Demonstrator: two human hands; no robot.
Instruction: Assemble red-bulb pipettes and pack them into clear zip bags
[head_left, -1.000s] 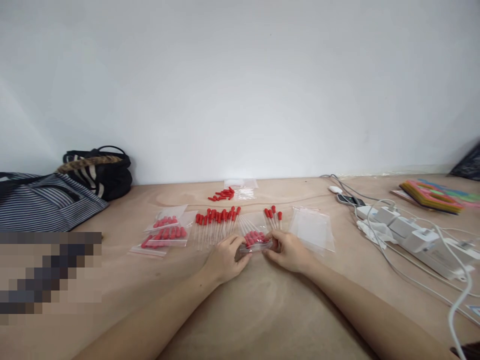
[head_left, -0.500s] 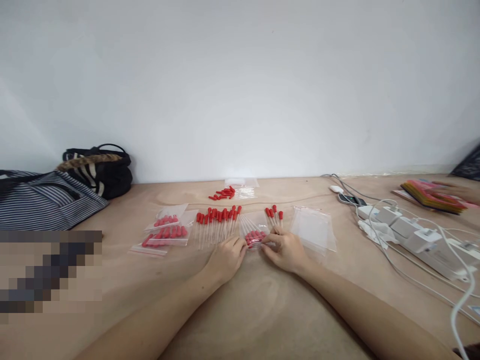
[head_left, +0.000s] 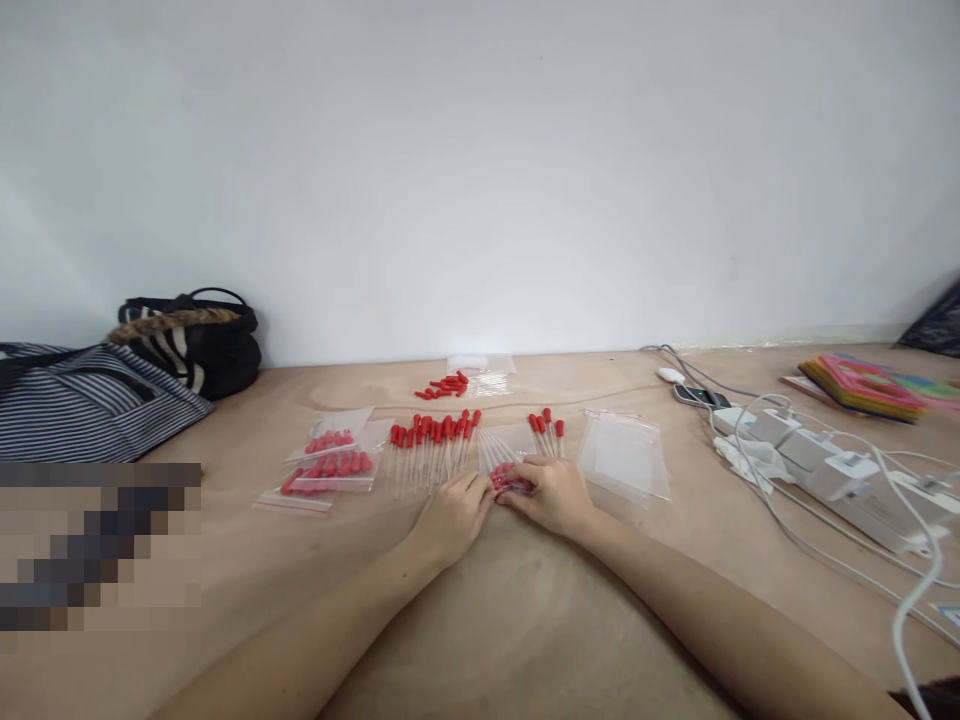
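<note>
Several droppers with red rubber bulbs lie in a clear zip bag (head_left: 489, 449), glass stems away from me and bulbs at the near edge. My left hand (head_left: 454, 517) pinches the near left corner of this bag. My right hand (head_left: 553, 497) is closed on the same near edge, close to the left fingertips, and covers part of the bulbs. Loose droppers (head_left: 435, 430) lie in a row left of the bag. A few more droppers (head_left: 546, 420) lie just beyond my right hand. Flat clear bags (head_left: 624, 455) are stacked to its right.
Bags of red-bulbed droppers (head_left: 330, 468) overlap at the left. Loose red bulbs (head_left: 444, 386) and clear stems (head_left: 491, 383) lie near the wall. Power strips with chargers (head_left: 840, 480), trailing cables, a phone (head_left: 701, 397) and colourful sheets (head_left: 862, 385) occupy the right; bags (head_left: 202, 345) the left.
My right hand has slid left along the bag's near edge towards my left hand, which stays in place. Another person's hand at the colourful sheets has left the view.
</note>
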